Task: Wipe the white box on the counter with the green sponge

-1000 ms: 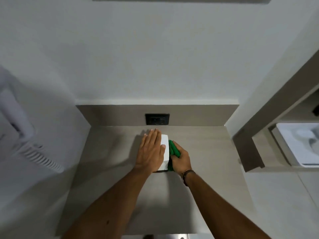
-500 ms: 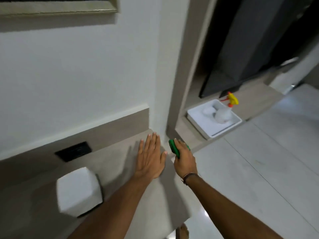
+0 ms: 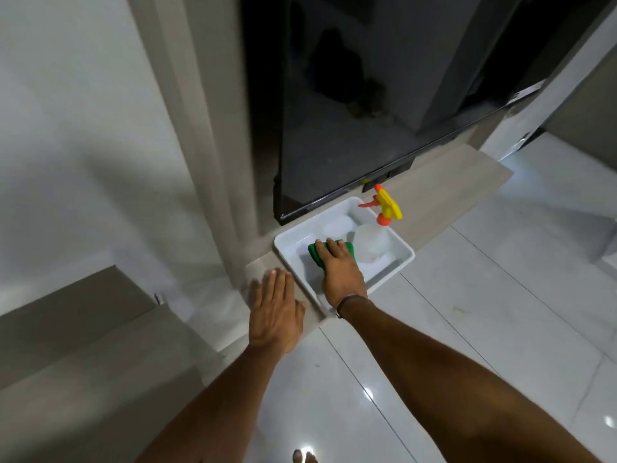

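Right now the right hand [image 3: 340, 272] is down in a white tray [image 3: 405, 253], its fingers [image 3: 334, 247] pressed flat over the green sponge [image 3: 315, 253], holding it against the tray floor; whether they grip it or only pin it I cannot tell. The tray sits on a low wooden ledge [image 3: 444, 195] at the foot of a dark, glossy panel [image 3: 350, 111]. At about 2 o'clock from the sponge, inside the same tray, stands a clear spray bottle [image 3: 372, 242] with a yellow and orange trigger head; at 12 o'clock from the sponge lies a pale round thing, too faint to name. The left hand [image 3: 277, 309] is at 8 o'clock from the tray, just beside its near corner, fingers together and straight, palm down, holding nothing; it seems to hover over or rest on the ledge end, and I cannot tell which. The white box is not in view: only a slice of the desk [image 3: 66, 329] shows at lower left, at roughly 8 o'clock from the left hand, with nothing visible on it. Judging by the sponge lying in the tray with the cleaning things, and the box out of sight, the person has turned away from the box: either wiping is over and the sponge is being put away, or it is being fetched. Nothing shows whether the box is clean.
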